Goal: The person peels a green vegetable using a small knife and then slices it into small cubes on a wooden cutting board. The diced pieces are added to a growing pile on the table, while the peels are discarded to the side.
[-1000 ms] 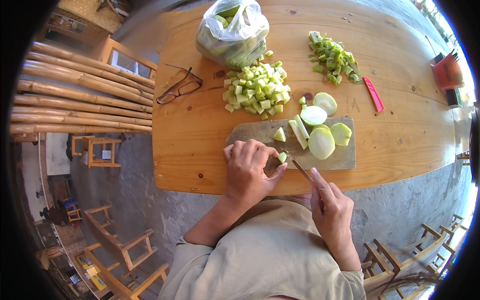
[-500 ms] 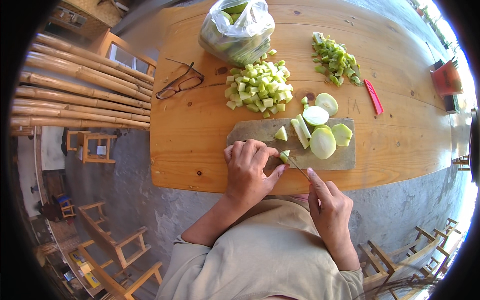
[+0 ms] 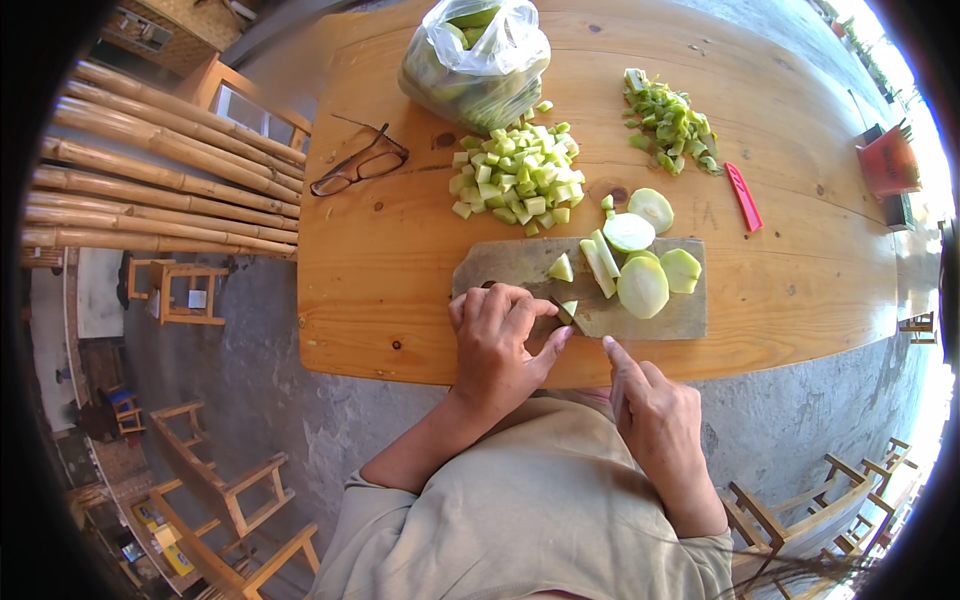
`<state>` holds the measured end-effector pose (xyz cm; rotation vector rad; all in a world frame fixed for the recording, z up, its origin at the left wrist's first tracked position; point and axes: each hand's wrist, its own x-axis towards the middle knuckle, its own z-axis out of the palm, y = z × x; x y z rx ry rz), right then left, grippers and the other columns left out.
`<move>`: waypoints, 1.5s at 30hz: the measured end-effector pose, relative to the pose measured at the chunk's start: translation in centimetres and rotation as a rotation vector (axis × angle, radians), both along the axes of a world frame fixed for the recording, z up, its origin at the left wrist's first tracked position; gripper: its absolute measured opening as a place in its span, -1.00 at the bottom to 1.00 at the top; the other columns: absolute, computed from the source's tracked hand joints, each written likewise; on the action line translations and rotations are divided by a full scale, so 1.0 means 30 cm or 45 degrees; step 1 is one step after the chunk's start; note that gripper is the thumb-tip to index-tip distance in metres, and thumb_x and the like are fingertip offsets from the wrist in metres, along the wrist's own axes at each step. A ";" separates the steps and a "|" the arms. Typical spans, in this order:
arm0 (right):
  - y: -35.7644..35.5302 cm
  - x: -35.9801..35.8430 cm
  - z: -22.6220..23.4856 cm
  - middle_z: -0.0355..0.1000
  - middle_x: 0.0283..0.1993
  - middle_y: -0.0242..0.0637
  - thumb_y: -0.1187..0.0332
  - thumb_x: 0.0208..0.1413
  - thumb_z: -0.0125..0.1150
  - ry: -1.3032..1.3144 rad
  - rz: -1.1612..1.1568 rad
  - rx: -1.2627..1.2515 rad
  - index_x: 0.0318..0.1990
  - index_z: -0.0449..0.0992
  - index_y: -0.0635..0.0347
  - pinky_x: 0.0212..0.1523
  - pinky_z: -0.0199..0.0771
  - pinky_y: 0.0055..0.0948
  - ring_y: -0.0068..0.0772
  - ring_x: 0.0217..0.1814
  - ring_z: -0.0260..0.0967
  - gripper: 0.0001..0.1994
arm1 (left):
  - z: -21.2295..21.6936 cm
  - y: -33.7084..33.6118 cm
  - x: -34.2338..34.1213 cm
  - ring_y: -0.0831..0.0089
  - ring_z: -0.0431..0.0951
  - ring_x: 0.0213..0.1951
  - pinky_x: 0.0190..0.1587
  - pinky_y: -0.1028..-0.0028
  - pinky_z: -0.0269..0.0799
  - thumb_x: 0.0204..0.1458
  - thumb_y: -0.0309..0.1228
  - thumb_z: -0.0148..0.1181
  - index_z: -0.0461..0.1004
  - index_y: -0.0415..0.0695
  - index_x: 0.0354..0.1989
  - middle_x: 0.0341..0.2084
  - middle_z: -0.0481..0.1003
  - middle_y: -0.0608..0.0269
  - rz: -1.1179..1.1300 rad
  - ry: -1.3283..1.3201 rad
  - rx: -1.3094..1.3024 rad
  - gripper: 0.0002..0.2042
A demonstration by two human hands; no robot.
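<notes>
My left hand [image 3: 497,338] rests at the near edge of a wooden cutting board [image 3: 495,258], fingers curled, thumb and fingertips pinching a small pale green vegetable piece [image 3: 568,309]. My right hand [image 3: 657,408] is closed around a knife [image 3: 583,326], index finger stretched along it; its blade meets the piece beside my left fingertips. The handle is hidden in my palm. A loose wedge [image 3: 561,268], cut sticks [image 3: 600,264] and several large round-cut slices [image 3: 642,288] lie on the board, some reaching past its far edge.
Beyond the board is a heap of diced vegetable [image 3: 520,175], with a plastic bag of green produce [image 3: 475,70] behind it. Peelings [image 3: 672,125] and a red peeler-like tool [image 3: 744,197] lie right. Eyeglasses [image 3: 362,168] sit left. A red container [image 3: 888,162] stands far right.
My right hand and the knife have shifted slightly left and lower, the blade now sitting lower at the piece. My left hand stays nearly in place.
</notes>
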<state>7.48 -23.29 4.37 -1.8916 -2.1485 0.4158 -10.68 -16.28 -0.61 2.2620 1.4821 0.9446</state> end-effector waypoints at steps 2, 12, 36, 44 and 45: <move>0.005 0.017 0.012 0.38 -0.55 -0.31 0.54 0.03 0.21 0.000 0.031 -0.026 0.13 0.48 0.04 -0.58 0.37 -0.31 -0.26 -0.59 0.37 -0.55 | 0.002 -0.003 0.002 0.35 0.35 -0.25 -0.08 0.28 0.13 -0.19 -0.26 0.45 0.52 0.00 -0.35 -0.36 0.41 0.36 0.007 -0.004 -0.006 -0.74; -0.026 0.137 -0.055 0.44 -0.52 -0.39 0.60 0.13 0.13 1.138 -0.368 -0.364 -0.05 0.59 0.29 -0.54 0.30 -0.65 -0.69 -0.58 0.29 -0.75 | 0.034 0.006 0.031 0.35 0.37 -0.27 -0.07 0.29 0.16 -0.11 -0.25 0.40 0.52 -0.01 -0.25 -0.40 0.40 0.37 0.006 0.059 -0.045 -0.73; -0.082 0.210 -0.045 0.37 -0.59 -0.44 0.63 0.12 0.13 1.174 -0.474 -0.180 -0.04 0.59 0.32 -0.60 0.26 -0.66 -0.75 -0.65 0.23 -0.73 | 0.125 0.455 -0.036 0.47 0.46 -0.34 -0.27 0.49 0.40 0.00 -0.55 0.30 0.58 -0.16 -0.16 -0.33 0.49 0.24 -0.041 -0.182 0.008 -0.80; -0.094 0.220 -0.042 0.39 -0.56 -0.44 0.63 0.11 0.11 1.133 -0.521 -0.140 -0.04 0.58 0.34 -0.55 0.26 -0.66 -0.73 -0.59 0.24 -0.73 | 0.140 0.417 -0.023 0.37 0.43 -0.22 -0.15 0.38 0.34 -0.08 -0.45 0.37 0.61 -0.02 -0.14 -0.27 0.48 0.31 -0.061 0.048 0.165 -0.73; -0.093 0.225 -0.046 0.42 -0.55 -0.41 0.64 0.09 0.14 1.137 -0.530 -0.119 -0.03 0.59 0.32 -0.56 0.26 -0.66 -0.74 -0.59 0.25 -0.72 | 0.150 0.389 -0.025 0.37 0.42 -0.21 -0.12 0.36 0.31 -0.10 -0.40 0.40 0.62 0.00 -0.15 -0.28 0.47 0.33 -0.201 0.113 0.150 -0.72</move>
